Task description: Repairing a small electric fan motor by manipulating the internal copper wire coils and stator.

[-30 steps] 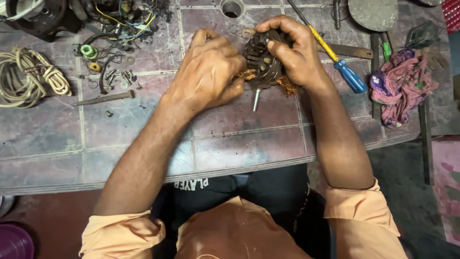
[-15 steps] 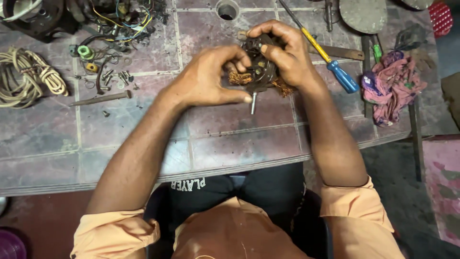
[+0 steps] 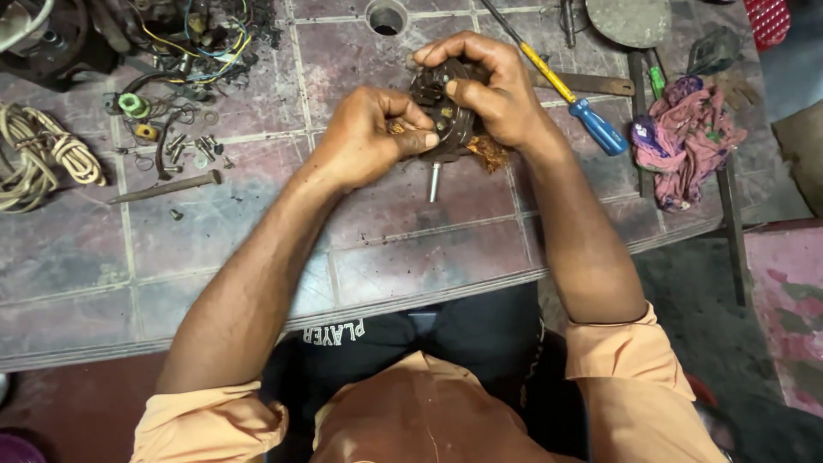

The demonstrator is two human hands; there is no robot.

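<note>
coiled cord [image 3: 39,163] far left on tiled bench [image 3: 214,257], loose screws [image 3: 184,150] and wire tangle [image 3: 189,26] next, none touched. left hand [image 3: 364,137] was spread flat over small motor [image 3: 446,111] a sec ago, now fingers curled tight, thumb pinching its near edge by copper winding [image 3: 489,153]. looks like switched from steadying to working on a part. motor held just above bench, shaft [image 3: 434,182] pointing down. right hand [image 3: 497,90] wraps top, closed grip same as before. blue-handled screwdriver [image 3: 591,120], pink rag [image 3: 686,137] on right, idle.
</note>
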